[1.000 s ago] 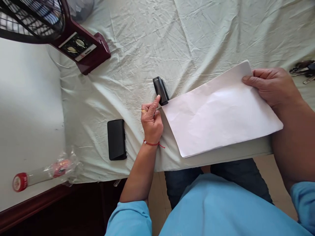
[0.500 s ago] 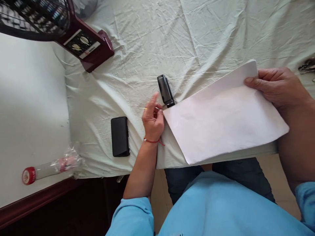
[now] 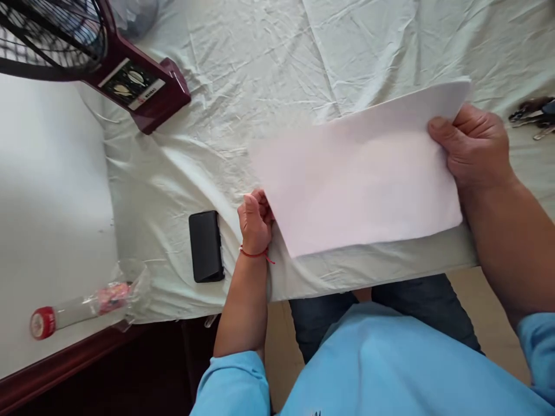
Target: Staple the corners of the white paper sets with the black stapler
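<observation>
Wrinkled pale green cloth covers the surface, seen from above by a seated person in a light blue top and dark trousers. Both of the person's hands hold a white sheet of paper that lies slanted over the near middle of the cloth, its long side running from lower left to upper right and its picture blurred. The left hand, with a thin red string round the wrist, is at the paper's lower left corner, its fingers curled together on the paper's edge. The right hand is at the paper's far right end, its thumb lying on top of the sheet and its other fingers tucked behind, pinching that edge.

Just left of the left hand, apart from it, a black phone lies flat on the cloth near the front edge. At the top left stands a dark red fan base with a control panel, and part of the black wire fan guard shows above it. At the lower left, on a bare white area beside the cloth, lies a clear plastic bottle with a red cap. At the far right edge a small dark bunch of metal things lies on the cloth; what they are cannot be told.
</observation>
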`<state>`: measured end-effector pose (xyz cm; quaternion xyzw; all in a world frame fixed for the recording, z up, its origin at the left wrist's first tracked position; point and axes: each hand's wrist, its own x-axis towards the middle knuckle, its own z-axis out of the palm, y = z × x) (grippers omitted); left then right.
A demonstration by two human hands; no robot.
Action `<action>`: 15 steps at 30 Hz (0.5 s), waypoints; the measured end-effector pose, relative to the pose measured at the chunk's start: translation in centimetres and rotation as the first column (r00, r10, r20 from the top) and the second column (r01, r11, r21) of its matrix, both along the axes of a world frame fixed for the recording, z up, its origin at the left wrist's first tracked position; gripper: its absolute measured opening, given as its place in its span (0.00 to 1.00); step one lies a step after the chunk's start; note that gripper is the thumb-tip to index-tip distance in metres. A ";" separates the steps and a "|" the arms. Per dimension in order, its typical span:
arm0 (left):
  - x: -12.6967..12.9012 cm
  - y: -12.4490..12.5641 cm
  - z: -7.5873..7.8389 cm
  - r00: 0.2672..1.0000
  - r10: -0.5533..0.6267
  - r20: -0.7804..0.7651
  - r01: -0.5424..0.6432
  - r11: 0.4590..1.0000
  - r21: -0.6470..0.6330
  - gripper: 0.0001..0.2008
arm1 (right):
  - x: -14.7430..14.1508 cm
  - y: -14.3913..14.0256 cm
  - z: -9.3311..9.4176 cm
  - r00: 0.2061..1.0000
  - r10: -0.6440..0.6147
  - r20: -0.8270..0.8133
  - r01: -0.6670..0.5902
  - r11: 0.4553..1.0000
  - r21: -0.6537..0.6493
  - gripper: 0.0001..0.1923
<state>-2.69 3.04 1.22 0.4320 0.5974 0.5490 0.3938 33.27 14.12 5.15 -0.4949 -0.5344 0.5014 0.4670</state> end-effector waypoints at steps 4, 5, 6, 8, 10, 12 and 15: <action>-0.7 0.2 -0.2 0.995 -0.087 0.048 0.084 0.995 0.045 0.35 | -0.6 -0.3 -0.2 1.000 0.016 0.003 -0.016 0.999 0.047 0.23; -0.7 0.2 -0.1 0.994 -0.104 0.027 0.103 0.994 0.036 0.33 | -0.7 -0.3 -0.3 1.000 0.018 -0.005 -0.017 0.999 0.051 0.24; -0.7 0.2 0.1 0.993 -0.122 0.004 0.122 0.992 0.020 0.30 | -0.7 -0.4 -0.3 1.000 0.015 -0.012 -0.014 0.999 0.053 0.24; -0.6 0.1 0.5 0.988 -0.153 -0.035 0.152 0.988 -0.023 0.27 | -0.8 -0.3 -0.3 1.000 0.000 -0.019 0.001 0.999 0.047 0.25; -0.4 0.1 0.8 0.984 -0.166 -0.065 0.162 0.985 -0.056 0.28 | -0.7 -0.2 -0.4 1.000 -0.011 -0.024 0.011 0.999 0.036 0.24; -0.4 0.0 1.1 0.983 -0.154 -0.103 0.147 0.987 -0.070 0.32 | -0.6 -0.1 -0.4 0.999 0.007 -0.051 -0.006 1.000 0.017 0.25; -0.4 -0.1 1.2 0.984 -0.111 -0.137 0.102 0.992 -0.073 0.35 | -0.6 -0.1 -0.4 0.993 0.072 -0.089 -0.074 0.997 -0.017 0.28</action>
